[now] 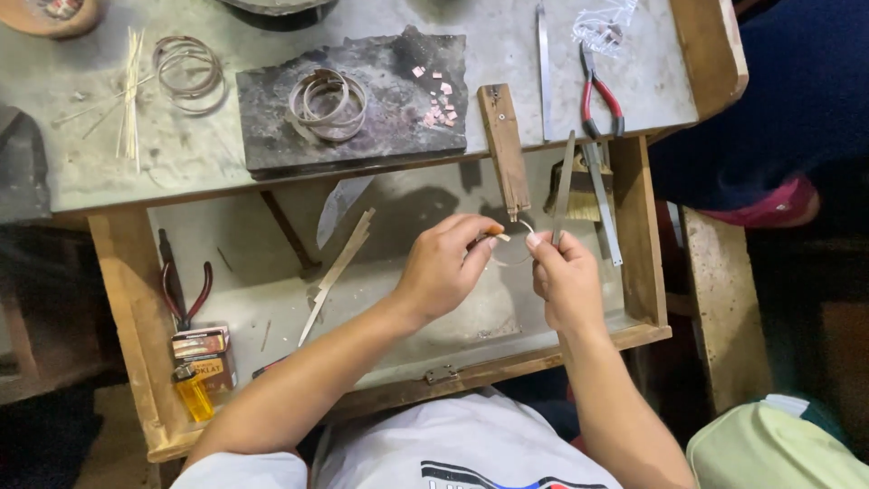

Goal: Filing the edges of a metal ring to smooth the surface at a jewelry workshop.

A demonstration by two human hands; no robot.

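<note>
Left hand: your left hand (442,270) is closed in a pinch on the thin metal ring (516,243), thumb and forefinger at its left side, over the middle of the open wooden drawer (136,299).
Right hand: your right hand (566,276) is closed around the flat metal file (564,186), which stands nearly upright with its lower end at the ring's right side.
Ring: it hangs between the two hands, just under the wooden bench pin (505,149) that juts from the front edge of the workbench (100,172); whether it touches the pin cannot be told.
Doing the step well: brace the ring against the pin, judging by how close it sits, and keep your pinch near the spot being filed so the thin band does not flex. Use light, even strokes along the edge.
Drawer, left side: red-handled pliers (186,294), a small box (206,355) and a yellow lighter (194,394) lie near the front left corner; a pale metal strip (337,272) lies diagonally beside your left forearm.
Drawer, right side: a small brush (579,192) rests by the right wall.
Bench top: a dark slab (272,136) carries coiled bangles (328,104) and small pink chips (438,101); more wire rings (188,71) lie toward the left edge, red-handled cutters (599,101) toward the right.
</note>
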